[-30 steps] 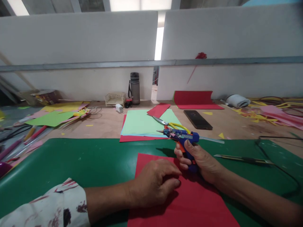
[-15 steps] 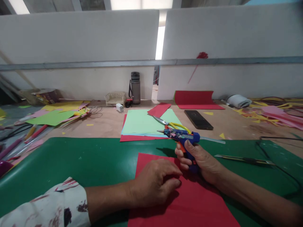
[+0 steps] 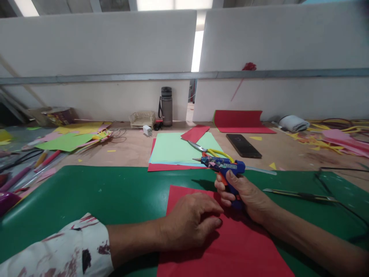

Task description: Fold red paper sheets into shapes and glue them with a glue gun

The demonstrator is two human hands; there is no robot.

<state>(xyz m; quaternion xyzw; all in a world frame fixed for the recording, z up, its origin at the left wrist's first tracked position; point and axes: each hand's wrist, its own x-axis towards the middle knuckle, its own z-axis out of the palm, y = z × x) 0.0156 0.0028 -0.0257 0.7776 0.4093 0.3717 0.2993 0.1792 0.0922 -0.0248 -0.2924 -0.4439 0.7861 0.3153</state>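
My right hand [image 3: 253,196] is wrapped round the handle of a blue glue gun [image 3: 223,165], fingers at its orange trigger. The nozzle points left, and a clear glue stick [image 3: 263,171] sticks out of its back. Below lies a sheet of red paper [image 3: 236,246]. On that sheet rests my left hand [image 3: 193,221], loosely curled, with a gap between thumb and fingers and nothing visible in it. Scissors [image 3: 211,150] with yellow handles lie just behind the glue gun, on a stack of pale green paper [image 3: 173,148]. The glue gun hides part of their handles.
A green mat [image 3: 115,196] covers the near table. To the right are a utility knife [image 3: 301,195] and a black cord [image 3: 343,204]. Farther back stand a phone [image 3: 243,146], folded red paper [image 3: 240,121] and a bottle [image 3: 166,107]. Coloured paper [image 3: 66,142] and pens lie left.
The whole view has shifted very slightly. Both hands and the glue gun keep their places over the red paper.
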